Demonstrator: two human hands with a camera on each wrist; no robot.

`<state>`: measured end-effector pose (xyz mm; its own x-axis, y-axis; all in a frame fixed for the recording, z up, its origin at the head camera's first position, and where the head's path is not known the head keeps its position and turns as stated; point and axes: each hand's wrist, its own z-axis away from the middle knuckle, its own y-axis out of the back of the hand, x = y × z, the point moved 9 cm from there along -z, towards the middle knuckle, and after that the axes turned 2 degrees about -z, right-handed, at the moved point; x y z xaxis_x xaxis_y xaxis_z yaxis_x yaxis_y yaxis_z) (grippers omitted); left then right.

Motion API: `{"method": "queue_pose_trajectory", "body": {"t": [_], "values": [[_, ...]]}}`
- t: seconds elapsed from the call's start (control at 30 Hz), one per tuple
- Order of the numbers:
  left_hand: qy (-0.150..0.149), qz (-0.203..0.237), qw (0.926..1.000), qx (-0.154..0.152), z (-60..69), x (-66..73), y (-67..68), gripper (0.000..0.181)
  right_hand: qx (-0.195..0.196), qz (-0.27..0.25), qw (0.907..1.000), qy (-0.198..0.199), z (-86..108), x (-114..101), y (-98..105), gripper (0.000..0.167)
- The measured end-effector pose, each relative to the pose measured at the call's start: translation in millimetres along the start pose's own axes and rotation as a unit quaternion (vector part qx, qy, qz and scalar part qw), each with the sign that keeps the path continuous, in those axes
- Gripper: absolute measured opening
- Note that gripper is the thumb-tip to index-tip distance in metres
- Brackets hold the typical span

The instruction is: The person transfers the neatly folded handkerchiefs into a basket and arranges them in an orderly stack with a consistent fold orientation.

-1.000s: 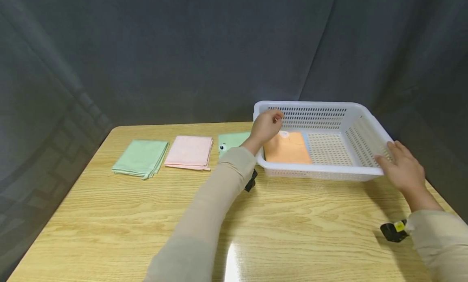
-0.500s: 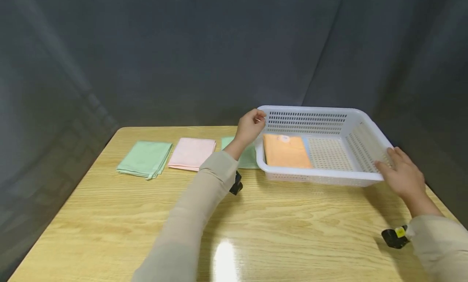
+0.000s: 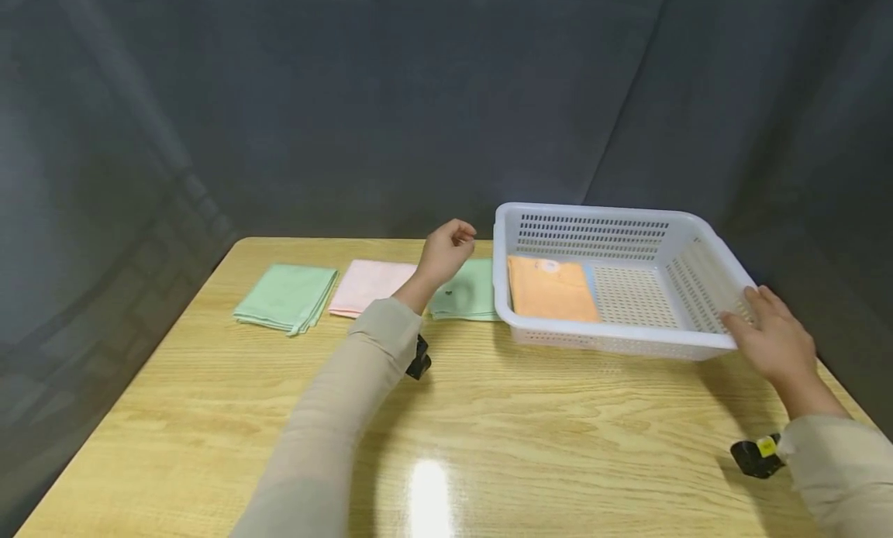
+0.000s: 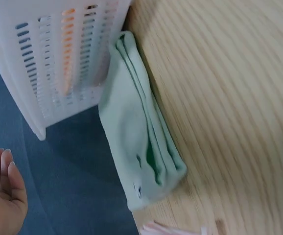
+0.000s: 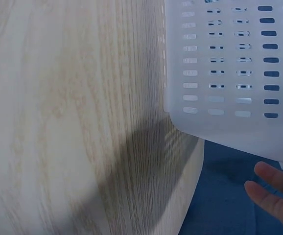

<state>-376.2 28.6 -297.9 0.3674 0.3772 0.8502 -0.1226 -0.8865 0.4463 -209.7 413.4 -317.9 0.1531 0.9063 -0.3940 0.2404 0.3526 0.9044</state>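
Note:
My left hand [image 3: 446, 253] is held above the folded green towel [image 3: 466, 294] beside the basket. Its fingers are loosely bent with nothing between them, as the left wrist view shows of the hand [image 4: 3, 191] too. At the right front corner of the white plastic basket [image 3: 628, 335], my right hand [image 3: 774, 340] grips the rim. An orange folded towel [image 3: 554, 294] lies in the basket's left part, with a strip of light blue cloth [image 3: 591, 281] showing along its edge. In the left wrist view the green towel [image 4: 131, 132] lies against the basket's foot.
Left of the green towel lie a folded pink towel [image 3: 373, 284], partly behind my left arm, and another folded green towel [image 3: 286, 296]. Dark curtains [image 3: 349, 112] hang behind the wooden table [image 3: 558, 429] and at its sides.
My left hand has moved out of the basket, leftward, to above the middle green towel. The right hand stays on the basket's rim. The view has shifted slightly.

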Motion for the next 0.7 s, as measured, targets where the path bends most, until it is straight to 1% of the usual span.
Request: {"method": "queue_pose_trajectory", "body": {"t": [0.23,0.4,0.7], "values": [[0.003,0.001,1.0,-0.006,6.2,-6.2,12.0,0.014,0.001,0.004,1.0,-0.005,-0.6,0.3,1.1,0.063],[0.017,-0.008,0.9997,-0.015,12.0,-13.1,20.2,0.016,-0.001,0.0,0.9999,-0.011,-1.1,-0.3,-0.3,0.063],[0.037,-0.02,0.9991,-0.003,22.3,-27.9,43.3,0.017,0.001,-0.005,0.9999,-0.014,0.2,2.3,-1.6,0.064]]}}
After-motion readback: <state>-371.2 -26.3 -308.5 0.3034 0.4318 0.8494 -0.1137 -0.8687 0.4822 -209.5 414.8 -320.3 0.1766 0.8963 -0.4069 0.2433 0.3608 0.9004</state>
